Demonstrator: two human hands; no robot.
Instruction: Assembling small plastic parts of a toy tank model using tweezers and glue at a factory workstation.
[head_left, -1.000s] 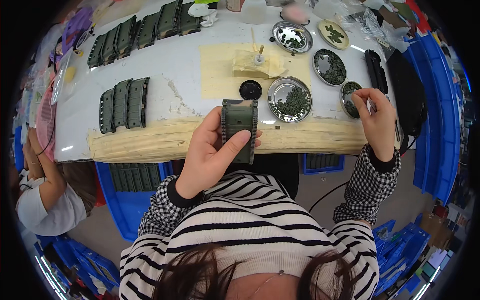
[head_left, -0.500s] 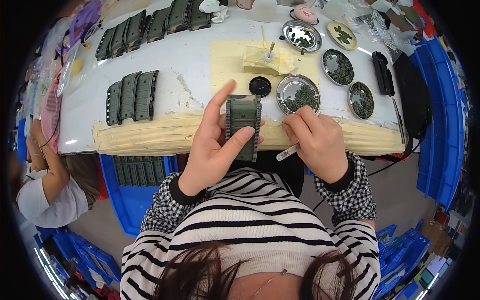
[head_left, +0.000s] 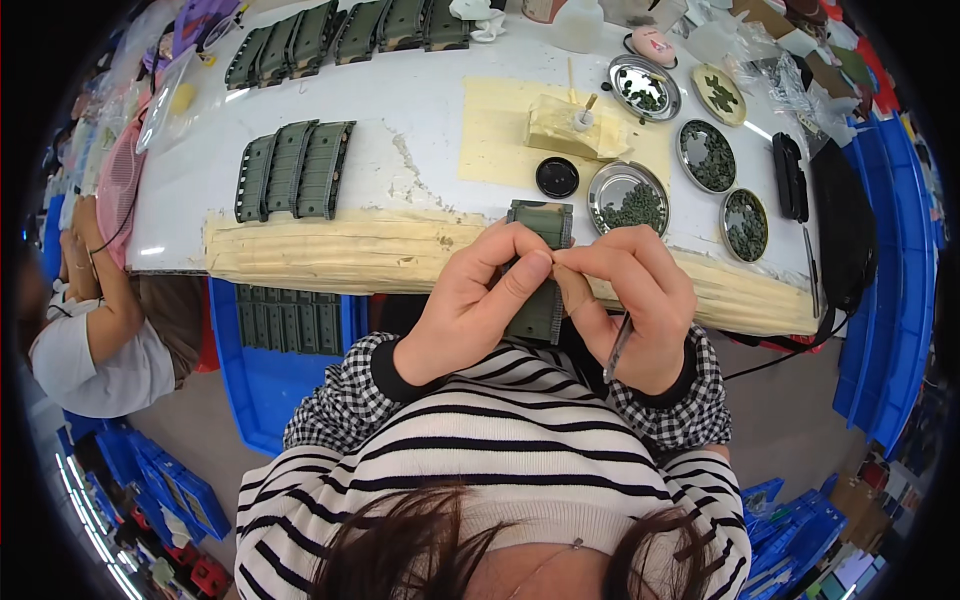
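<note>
A green-and-tan camouflage panel with ridged edges is upright in front of my chest, over the table's near edge. My left hand closes on it, thumb and index finger bent over its face. My right hand meets the left fingertips there in a pinch; anything tiny between them is hidden. Held inside the right hand is a slim metal tool that looks like tweezers, its end pointing down. Just beyond the hands lies a round metal dish of small dark green pieces.
Several more dishes, one a metal dish, stand at the right. A taped block holds a small cup. Similar panels lie at the left. Cream padding lines the table edge. A blue bin sits below; another person's arm is at far left.
My right hand has come from beside the dish to the panel and now touches my left fingertips. The left thumb and index finger have drawn together. The whole view has shifted slightly.
</note>
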